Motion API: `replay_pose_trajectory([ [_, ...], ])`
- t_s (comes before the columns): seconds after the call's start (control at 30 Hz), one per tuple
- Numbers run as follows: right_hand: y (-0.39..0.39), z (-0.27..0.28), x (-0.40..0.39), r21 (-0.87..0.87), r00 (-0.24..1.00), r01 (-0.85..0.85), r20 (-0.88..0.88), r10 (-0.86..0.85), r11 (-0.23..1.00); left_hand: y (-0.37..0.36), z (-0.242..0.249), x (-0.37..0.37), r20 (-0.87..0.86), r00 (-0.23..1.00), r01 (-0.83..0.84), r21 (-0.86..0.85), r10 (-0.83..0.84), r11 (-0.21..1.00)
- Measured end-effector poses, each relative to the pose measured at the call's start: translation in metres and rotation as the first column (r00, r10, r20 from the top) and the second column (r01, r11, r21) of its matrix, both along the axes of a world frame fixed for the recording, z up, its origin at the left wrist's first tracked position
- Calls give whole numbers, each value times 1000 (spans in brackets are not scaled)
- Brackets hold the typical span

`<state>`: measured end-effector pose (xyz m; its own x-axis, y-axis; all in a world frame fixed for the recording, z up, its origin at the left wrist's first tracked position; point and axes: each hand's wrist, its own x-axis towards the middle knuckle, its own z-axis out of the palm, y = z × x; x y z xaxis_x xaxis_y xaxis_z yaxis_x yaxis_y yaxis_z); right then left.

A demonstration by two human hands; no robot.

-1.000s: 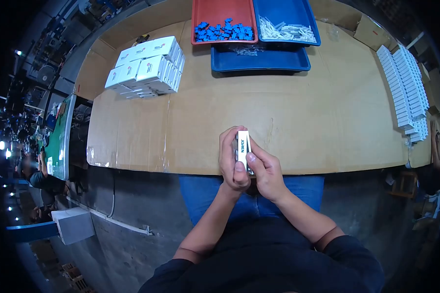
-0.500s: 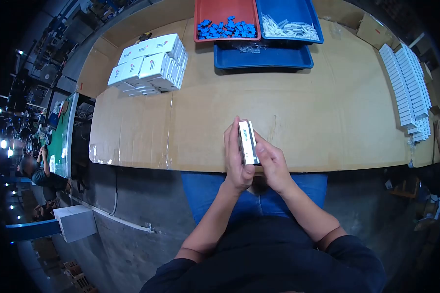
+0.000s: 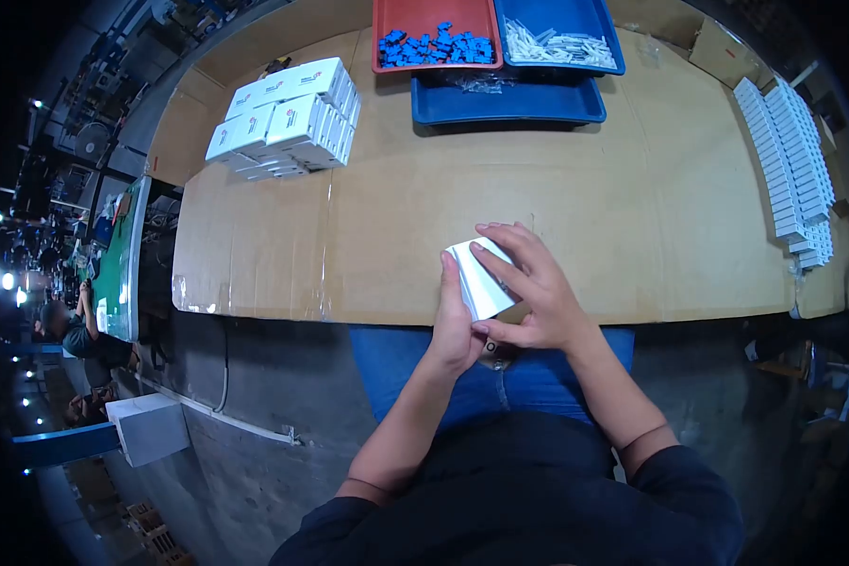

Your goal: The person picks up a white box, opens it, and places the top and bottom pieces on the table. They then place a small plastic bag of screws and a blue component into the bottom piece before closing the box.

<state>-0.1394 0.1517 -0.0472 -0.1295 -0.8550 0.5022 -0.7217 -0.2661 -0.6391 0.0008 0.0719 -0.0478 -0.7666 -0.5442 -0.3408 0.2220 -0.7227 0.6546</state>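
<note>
A small white box is held between my two hands, just above the table's front edge. My left hand grips its left side, with the thumb along the edge. Across the box's right side and top lie the curved fingers of my right hand, its thumb close to the lower corner. A pale face of the box is turned up, and a narrow gap or fold line runs down its left part. My fingers hide its right side.
White boxes are stacked at the back left. Red tray holds blue pieces; blue tray holds white sticks. A lower blue tray sits in front. Rows of narrow white boxes line the right. Another person works far left.
The box has turned so that a broader white face shows instead of its narrow printed side. My right hand has moved up and over it, fingers now across the top.
</note>
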Motion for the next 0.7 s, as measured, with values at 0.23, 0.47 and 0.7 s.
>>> replay_pose_trajectory([
  [0.23,-1,-3,-14,-70,997,-75,-13,74,995,10,7,-4,-18,997,79,34,-79,996],
  [0.47,1,-16,-16,-208,995,-76,-86,59,975,11,3,-4,-12,990,142,8,-141,990],
  [0.7,6,-26,-16,-333,996,-79,-64,61,940,17,5,-6,32,988,154,-18,-154,988],
])
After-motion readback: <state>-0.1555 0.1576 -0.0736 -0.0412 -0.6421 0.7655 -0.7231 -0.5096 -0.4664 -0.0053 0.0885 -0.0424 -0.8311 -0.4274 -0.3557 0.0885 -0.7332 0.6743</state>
